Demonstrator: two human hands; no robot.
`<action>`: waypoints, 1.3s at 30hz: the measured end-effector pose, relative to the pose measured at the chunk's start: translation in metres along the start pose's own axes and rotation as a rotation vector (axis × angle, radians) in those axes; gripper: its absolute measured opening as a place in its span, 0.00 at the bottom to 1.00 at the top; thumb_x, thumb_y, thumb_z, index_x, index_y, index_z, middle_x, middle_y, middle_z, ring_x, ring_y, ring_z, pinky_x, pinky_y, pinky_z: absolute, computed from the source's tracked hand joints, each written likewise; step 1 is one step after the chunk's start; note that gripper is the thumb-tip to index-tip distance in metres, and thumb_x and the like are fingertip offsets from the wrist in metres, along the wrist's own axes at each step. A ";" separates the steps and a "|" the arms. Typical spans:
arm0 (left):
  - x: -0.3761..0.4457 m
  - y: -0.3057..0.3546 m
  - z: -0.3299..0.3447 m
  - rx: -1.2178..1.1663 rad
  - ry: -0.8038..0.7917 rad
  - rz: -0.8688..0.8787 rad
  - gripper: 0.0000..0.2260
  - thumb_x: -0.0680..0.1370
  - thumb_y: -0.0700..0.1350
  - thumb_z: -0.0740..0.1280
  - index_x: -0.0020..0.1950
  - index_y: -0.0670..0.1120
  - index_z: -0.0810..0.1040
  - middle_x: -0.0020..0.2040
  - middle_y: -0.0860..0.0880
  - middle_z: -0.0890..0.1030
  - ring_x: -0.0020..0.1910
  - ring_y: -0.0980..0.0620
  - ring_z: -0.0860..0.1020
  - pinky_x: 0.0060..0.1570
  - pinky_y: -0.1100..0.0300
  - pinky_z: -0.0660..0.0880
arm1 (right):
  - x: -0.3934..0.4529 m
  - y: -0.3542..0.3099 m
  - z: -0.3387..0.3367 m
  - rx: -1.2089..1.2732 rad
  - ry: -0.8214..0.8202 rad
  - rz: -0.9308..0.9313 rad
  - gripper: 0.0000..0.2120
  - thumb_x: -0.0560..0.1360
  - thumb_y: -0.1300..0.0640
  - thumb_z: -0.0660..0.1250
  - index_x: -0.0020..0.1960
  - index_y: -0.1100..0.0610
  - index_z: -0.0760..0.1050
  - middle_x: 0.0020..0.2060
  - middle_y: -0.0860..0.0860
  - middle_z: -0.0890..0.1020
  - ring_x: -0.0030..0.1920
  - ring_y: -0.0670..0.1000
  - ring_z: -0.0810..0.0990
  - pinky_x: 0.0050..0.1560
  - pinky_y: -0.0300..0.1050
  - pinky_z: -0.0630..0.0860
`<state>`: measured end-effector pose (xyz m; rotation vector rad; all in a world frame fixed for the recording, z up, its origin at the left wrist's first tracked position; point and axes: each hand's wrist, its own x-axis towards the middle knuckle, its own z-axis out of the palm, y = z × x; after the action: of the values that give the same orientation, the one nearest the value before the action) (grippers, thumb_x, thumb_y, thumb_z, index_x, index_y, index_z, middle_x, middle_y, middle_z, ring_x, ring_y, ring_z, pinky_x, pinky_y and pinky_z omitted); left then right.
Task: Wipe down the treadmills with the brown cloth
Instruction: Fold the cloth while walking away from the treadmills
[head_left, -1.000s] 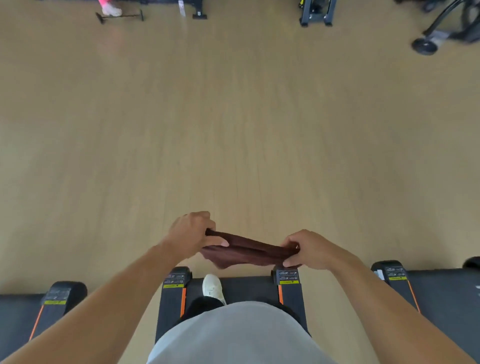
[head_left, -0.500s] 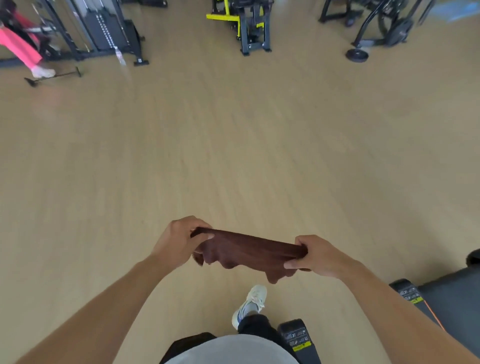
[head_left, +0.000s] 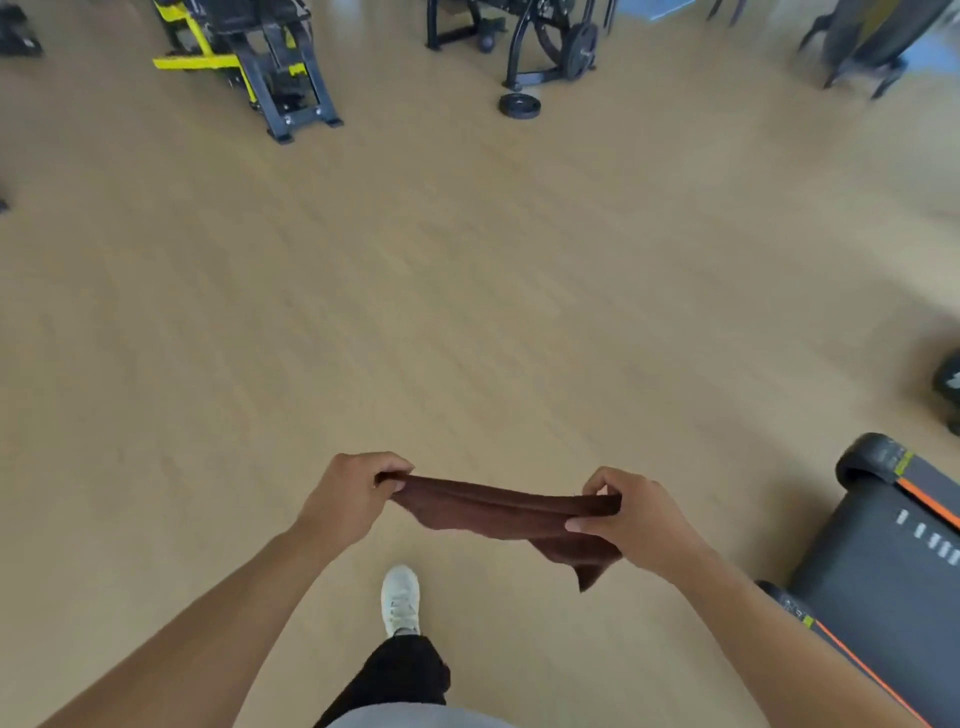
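The brown cloth (head_left: 511, 512) hangs in the air over the wooden floor (head_left: 467, 291), stretched between both hands with its long axis running left to right across the person's front and one corner drooping below the right end. The left hand (head_left: 350, 493) pinches the left end, fingers curled round the edge; the right hand (head_left: 631, 514) grips the right end between thumb and curled fingers. Neither hand is free.

The only treadmill (head_left: 883, 566) in view lies low and to the right, its black belt and orange-striped side rail just beyond the right forearm, so the right hand is clearly the nearer one. I judge the next wipe calls for a swing of the cloth rightward and down. A white shoe (head_left: 400, 597) steps on the floor below the cloth; a yellow-and-black weight machine (head_left: 249, 62) stands well apart at the far side.
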<state>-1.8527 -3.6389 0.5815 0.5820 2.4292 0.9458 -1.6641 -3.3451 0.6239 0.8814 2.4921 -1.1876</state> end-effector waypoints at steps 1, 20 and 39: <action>0.035 0.008 -0.006 0.026 -0.035 0.043 0.10 0.76 0.36 0.72 0.50 0.50 0.87 0.44 0.59 0.86 0.44 0.63 0.82 0.46 0.72 0.71 | 0.023 -0.003 -0.015 -0.007 0.015 0.015 0.12 0.66 0.49 0.82 0.40 0.48 0.79 0.31 0.43 0.81 0.31 0.40 0.77 0.28 0.32 0.68; 0.461 0.354 0.122 -0.226 -0.336 0.086 0.16 0.80 0.48 0.67 0.35 0.46 0.67 0.31 0.52 0.73 0.33 0.51 0.70 0.34 0.54 0.66 | 0.352 -0.009 -0.224 0.885 0.824 0.463 0.13 0.79 0.47 0.70 0.48 0.58 0.78 0.39 0.55 0.84 0.36 0.51 0.81 0.33 0.44 0.77; 0.806 0.649 0.295 -0.429 -0.697 -0.212 0.12 0.80 0.46 0.64 0.48 0.43 0.86 0.48 0.48 0.88 0.51 0.51 0.85 0.60 0.54 0.79 | 0.643 0.115 -0.557 0.565 0.697 0.361 0.15 0.76 0.64 0.62 0.50 0.44 0.77 0.48 0.45 0.78 0.42 0.37 0.80 0.34 0.32 0.76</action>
<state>-2.1951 -2.6197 0.6329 0.3962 1.5771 0.9359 -2.0787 -2.5937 0.6171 2.0988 2.2734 -1.6861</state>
